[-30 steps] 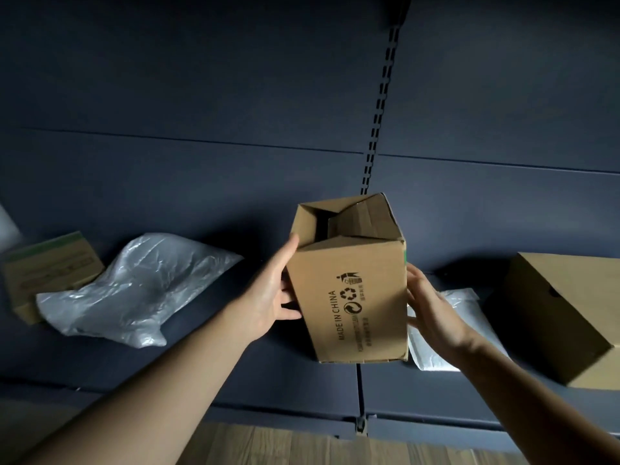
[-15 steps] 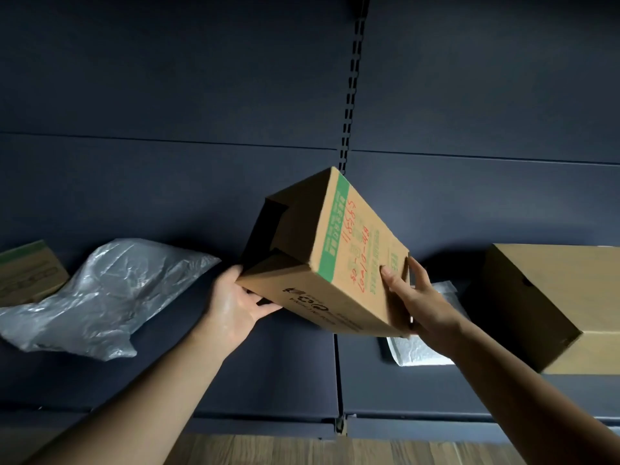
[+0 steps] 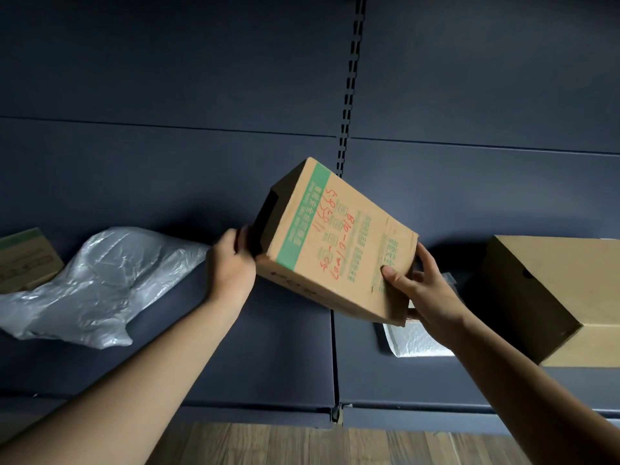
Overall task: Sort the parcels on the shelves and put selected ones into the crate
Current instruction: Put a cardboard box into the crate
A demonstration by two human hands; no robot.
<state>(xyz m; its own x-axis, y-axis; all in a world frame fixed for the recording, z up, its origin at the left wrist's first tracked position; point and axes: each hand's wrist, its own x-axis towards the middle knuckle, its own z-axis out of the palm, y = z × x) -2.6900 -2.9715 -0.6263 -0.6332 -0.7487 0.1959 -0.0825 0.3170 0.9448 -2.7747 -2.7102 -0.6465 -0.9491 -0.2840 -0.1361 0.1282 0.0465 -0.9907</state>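
the white mailer (image 3: 416,340) lies mostly hidden behind the held box (image 3: 335,250) and the right hand (image 3: 426,293), the fingers of the left hand (image 3: 231,263) vanish behind the box's dark open end, and the picture's edges cut off the large carton (image 3: 550,297) at right and the green-striped carton (image 3: 23,260) at left.

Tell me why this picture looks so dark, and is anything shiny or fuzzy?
Head view: dim light on dark blue shelving makes it gloomy; the plastic bag shows pale glints; red writing on the cardboard box reads sharp, with soft shadow behind it; the left hand looks slightly smeared.
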